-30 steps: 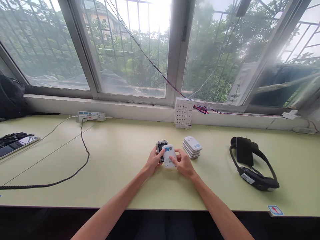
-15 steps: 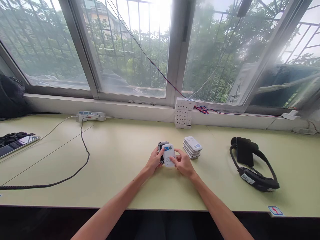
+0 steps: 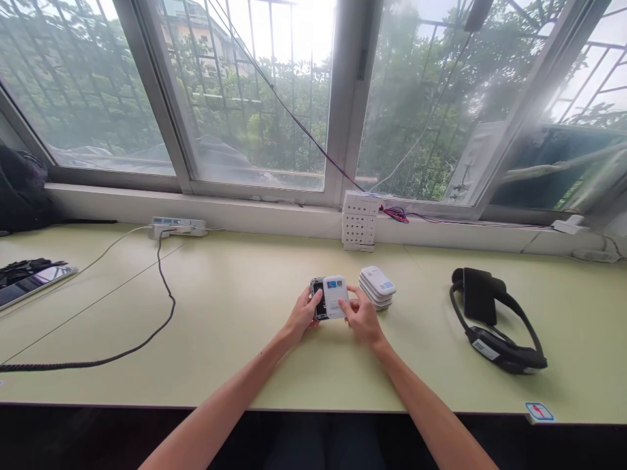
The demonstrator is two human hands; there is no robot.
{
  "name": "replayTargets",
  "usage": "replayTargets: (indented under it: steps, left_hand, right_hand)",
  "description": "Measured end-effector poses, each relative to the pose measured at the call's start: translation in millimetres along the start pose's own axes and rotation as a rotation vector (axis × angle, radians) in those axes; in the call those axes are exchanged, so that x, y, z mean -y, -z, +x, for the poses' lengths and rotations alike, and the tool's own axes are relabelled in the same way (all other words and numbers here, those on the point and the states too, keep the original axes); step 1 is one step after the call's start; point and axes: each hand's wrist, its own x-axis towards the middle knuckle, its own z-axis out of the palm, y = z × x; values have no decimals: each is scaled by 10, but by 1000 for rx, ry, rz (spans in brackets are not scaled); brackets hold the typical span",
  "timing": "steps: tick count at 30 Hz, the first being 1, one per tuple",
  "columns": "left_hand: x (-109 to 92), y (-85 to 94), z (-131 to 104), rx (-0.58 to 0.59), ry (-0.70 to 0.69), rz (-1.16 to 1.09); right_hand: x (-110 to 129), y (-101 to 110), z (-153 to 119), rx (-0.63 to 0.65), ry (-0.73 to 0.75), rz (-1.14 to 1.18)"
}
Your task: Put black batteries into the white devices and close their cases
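Observation:
My left hand (image 3: 300, 315) grips the left side of a small rounded device (image 3: 318, 309), its dark inside facing up under my thumb. Held in my right hand (image 3: 361, 316) is a white back cover (image 3: 336, 297) with a blue label, a square code and small print. The cover lies over the right part of the device; whether the two touch there I cannot tell. Just beyond my right hand stands a stack of white rounded devices or covers (image 3: 377, 288), the top one printed with a label.
A black headset with a strap (image 3: 507, 349) and a black phone-like slab (image 3: 479, 297) lie at the right. White perforated blocks (image 3: 359, 222) stand by the sill. A power strip (image 3: 177, 226), black cable (image 3: 169, 313) and tablet (image 3: 34, 284) occupy the left.
The white cover has shifted slightly right and up, turning a little more upright, and more of the device's dark inside shows. My left hand has hardly moved.

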Motion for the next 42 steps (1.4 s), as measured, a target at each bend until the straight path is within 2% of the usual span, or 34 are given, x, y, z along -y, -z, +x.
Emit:
replayTargets:
  steps: [4,8,17,22,27,32,42]
  left_hand:
    - [-6,-2,15,-23,-12,-34]
    - [-12,2,14,-51,2,-49]
    - [-41,-2,-22,-24,7,-20]
    - [-57,-10,-42,-22,26,-2]
    - [-67,-26,-64,8,39,8]
    - [-62,-32,-72,38,4,50]
    - [-61,-35,-83,65,-11,123]
  right_hand:
    - [18,22,12,-82,2,92]
    - [31,28,10,-105,6,131]
    - [35,-10,-19,70,0,172]
    - [9,-19,-23,87,3,159]
    - [29,-17,-29,83,8,100]
    - [52,-27,-45,99,-7,-53]
    - [65,-8,-54,164,66,-178]
